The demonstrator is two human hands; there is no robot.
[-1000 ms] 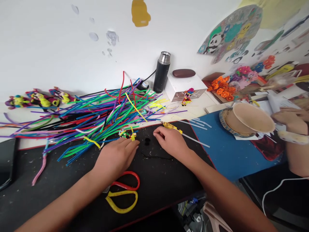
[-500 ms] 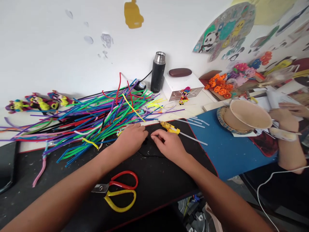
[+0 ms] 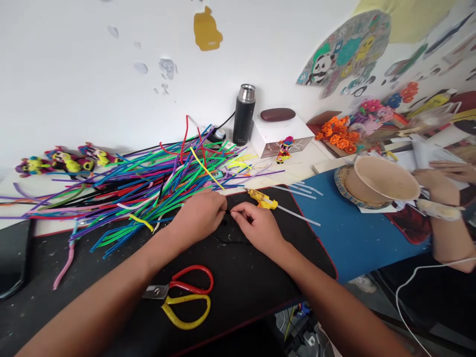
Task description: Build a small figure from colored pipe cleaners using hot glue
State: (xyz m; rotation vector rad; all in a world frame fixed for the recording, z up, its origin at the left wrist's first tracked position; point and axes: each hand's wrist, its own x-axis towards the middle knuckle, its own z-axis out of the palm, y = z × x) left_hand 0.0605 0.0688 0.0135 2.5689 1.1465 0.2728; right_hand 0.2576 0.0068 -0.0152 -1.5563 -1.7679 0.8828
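Over the black mat [image 3: 260, 277], my left hand [image 3: 203, 210] and my right hand [image 3: 256, 223] pinch close together, fingertips almost meeting. A short dark strand, apparently a black pipe cleaner [image 3: 228, 212], bridges the two pinches; most of it is hidden by fingers or lost against the mat. A yellow glue gun [image 3: 263, 199] with a clear glue stick lies just beyond my right hand. Behind my left hand spreads a heap of coloured pipe cleaners [image 3: 148, 183]. Scissors [image 3: 186, 296] with one red and one yellow handle lie nearer me, below my left wrist.
A black flask [image 3: 244, 116] and a white box [image 3: 282, 136] stand by the wall, a small pipe-cleaner figure [image 3: 285, 148] before the box. More figures [image 3: 70, 161] lie far left. On the right are a blue mat [image 3: 323, 238], a bowl [image 3: 385, 181] and another person's arm [image 3: 449, 233].
My fingertips have drawn slightly closer, and the dark strand between them shows more clearly. The whole view has shifted a little; the objects on the table lie as before.
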